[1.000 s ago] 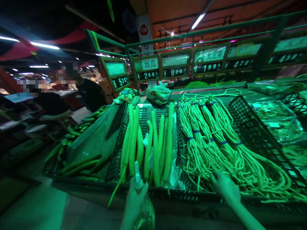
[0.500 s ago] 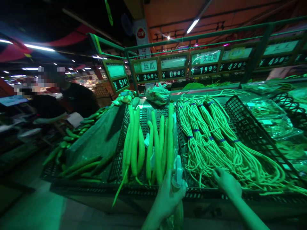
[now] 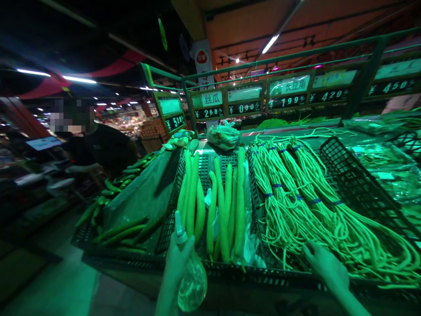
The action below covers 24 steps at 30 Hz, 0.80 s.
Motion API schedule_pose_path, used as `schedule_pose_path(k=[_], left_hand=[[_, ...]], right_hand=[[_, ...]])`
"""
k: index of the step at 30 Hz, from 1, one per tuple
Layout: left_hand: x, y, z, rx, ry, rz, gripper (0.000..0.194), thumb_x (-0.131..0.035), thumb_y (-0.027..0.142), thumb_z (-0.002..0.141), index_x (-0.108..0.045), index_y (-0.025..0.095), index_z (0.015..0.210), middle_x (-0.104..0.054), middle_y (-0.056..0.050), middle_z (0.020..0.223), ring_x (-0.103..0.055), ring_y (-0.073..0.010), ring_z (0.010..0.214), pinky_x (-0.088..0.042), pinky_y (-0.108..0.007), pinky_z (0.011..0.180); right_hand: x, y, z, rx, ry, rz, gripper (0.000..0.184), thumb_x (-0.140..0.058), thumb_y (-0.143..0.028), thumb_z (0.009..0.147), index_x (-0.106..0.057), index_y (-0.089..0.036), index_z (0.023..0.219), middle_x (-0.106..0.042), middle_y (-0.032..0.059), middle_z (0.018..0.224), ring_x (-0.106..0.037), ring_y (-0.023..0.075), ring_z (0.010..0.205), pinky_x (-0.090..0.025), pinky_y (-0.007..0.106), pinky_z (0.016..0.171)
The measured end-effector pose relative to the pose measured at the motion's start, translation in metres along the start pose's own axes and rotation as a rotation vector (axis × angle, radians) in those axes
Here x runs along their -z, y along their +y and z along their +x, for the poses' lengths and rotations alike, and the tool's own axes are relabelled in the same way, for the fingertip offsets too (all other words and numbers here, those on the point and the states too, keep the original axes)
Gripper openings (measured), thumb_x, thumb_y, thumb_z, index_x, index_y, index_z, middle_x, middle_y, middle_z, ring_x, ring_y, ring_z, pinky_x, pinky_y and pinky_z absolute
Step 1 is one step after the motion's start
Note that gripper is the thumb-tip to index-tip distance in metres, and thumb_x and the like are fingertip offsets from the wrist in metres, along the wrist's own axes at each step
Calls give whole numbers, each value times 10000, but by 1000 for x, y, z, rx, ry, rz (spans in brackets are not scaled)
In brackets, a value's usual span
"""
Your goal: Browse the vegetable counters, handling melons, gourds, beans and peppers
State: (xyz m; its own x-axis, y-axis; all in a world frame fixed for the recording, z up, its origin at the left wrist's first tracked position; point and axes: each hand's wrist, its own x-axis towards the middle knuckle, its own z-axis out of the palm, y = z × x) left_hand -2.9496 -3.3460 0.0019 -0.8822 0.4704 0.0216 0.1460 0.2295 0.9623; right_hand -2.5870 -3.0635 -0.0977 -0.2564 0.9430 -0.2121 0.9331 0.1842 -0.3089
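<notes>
My left hand (image 3: 176, 265) is closed round a clear plastic spray bottle (image 3: 190, 281), its nozzle pointing up, in front of the long green gourds (image 3: 223, 206). My right hand (image 3: 324, 265) rests on the near ends of the bundled long beans (image 3: 305, 210) in a black mesh crate (image 3: 355, 184); its fingers curl into the beans, and whether they grip any is unclear.
Cucumbers (image 3: 131, 226) lie on the sloped display at the left. A tied plastic bag (image 3: 223, 135) sits behind the gourds. Price signs (image 3: 243, 101) hang on a green rail above. A person in dark clothes (image 3: 98, 147) stands at the left. Wrapped produce (image 3: 391, 171) lies at the right.
My left hand with the spray bottle swung right toward the beans, then back left in front of the gourds. My right hand stayed on the bean ends.
</notes>
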Motion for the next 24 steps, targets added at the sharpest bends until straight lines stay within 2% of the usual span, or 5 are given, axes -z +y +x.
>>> schedule_pose_path(k=[4, 10, 14, 19, 24], left_hand=[[-24, 11, -1, -53, -88, -18, 640, -702, 554, 674, -514, 163, 1145, -645, -72, 949, -638, -253, 852, -509, -392, 801], [-84, 70, -28, -216, -500, -32, 421, -644, 408, 783, -545, 182, 1125, -668, -94, 1110, -607, -242, 1055, -450, -348, 930], [-101, 98, -35, -295, -659, 140, 371, -663, 360, 781, -555, 192, 1092, -686, -56, 1004, -620, -229, 942, -450, -327, 845], [-84, 79, -14, -257, -592, -57, 418, -659, 359, 792, -571, 180, 1159, -674, -80, 1149, -602, -232, 1088, -447, -327, 962], [-30, 52, 30, -105, -198, -93, 558, -774, 469, 656, -603, 166, 1092, -677, -57, 924, -643, -235, 869, -536, -338, 759]], right_hand=[[7, -6, -5, -18, -19, -2, 451, -247, -446, 977, -599, -255, 1185, -702, 140, 1182, -681, 325, 1062, -495, 414, 802], [12, -9, -9, -58, -39, -20, 515, -219, -451, 981, -551, -238, 1314, -672, 136, 1264, -652, 332, 1122, -488, 437, 877], [3, -1, -3, -35, -19, -4, 512, -220, -477, 964, -568, -262, 1272, -700, 119, 1206, -669, 326, 1087, -494, 428, 838], [-8, 6, 3, 2, 3, 35, 523, -208, -456, 956, -560, -221, 1262, -690, 157, 1202, -665, 344, 1079, -478, 450, 860], [-8, 4, 3, -23, 43, 50, 527, -246, -462, 946, -580, -234, 1283, -670, 143, 1263, -659, 339, 1101, -486, 453, 855]])
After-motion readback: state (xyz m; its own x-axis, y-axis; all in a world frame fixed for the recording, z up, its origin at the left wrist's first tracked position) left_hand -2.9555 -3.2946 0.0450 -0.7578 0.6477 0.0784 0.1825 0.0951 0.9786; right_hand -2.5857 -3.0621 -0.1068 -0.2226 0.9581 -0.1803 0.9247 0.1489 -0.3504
